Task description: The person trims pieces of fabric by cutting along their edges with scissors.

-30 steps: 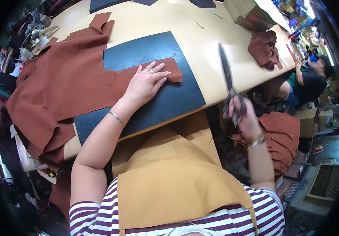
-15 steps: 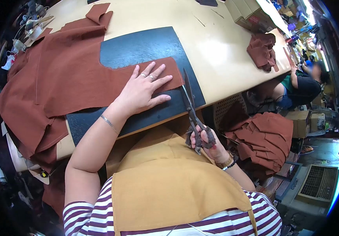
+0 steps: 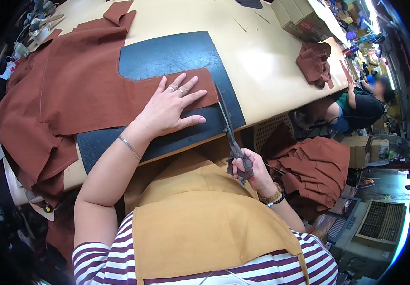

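Observation:
My left hand (image 3: 171,104) lies flat with fingers spread on a strip of rust-brown fabric (image 3: 81,85). Beneath that strip is a dark, curved-edged board (image 3: 176,52) on the table. Large scissors (image 3: 228,123) with wrapped handles are in my right hand (image 3: 251,172), whose fingers are closed around the grips. Their blades are nearly together and run along the right end of the fabric, at its edge. The rest of the fabric spreads left in folds and hangs over the table's near edge.
A crumpled brown fabric piece (image 3: 315,64) and a cardboard box (image 3: 295,19) sit on the table (image 3: 257,61) at the right. A big brown fabric pile (image 3: 309,171) is beside me at the right. Another person (image 3: 357,104) sits beyond it.
The scissor blades have closed from apart to nearly together at the fabric's end. My right fingers have drawn in around the handles. My left hand stays flat on the fabric.

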A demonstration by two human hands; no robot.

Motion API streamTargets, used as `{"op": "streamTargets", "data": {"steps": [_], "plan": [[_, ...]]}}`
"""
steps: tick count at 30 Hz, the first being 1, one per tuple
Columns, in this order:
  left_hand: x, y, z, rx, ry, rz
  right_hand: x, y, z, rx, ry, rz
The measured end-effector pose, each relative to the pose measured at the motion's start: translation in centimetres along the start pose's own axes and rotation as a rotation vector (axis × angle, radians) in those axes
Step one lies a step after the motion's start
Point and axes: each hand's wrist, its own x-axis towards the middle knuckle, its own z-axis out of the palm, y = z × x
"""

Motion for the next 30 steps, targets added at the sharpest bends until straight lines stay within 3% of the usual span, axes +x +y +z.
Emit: {"op": "streamTargets", "data": {"steps": [30], "plan": [[-0.1, 0.4, 0.1, -0.009, -0.019, 0.078, -0.6, -0.8, 0.7, 0.167, 0.009, -0.005]]}}
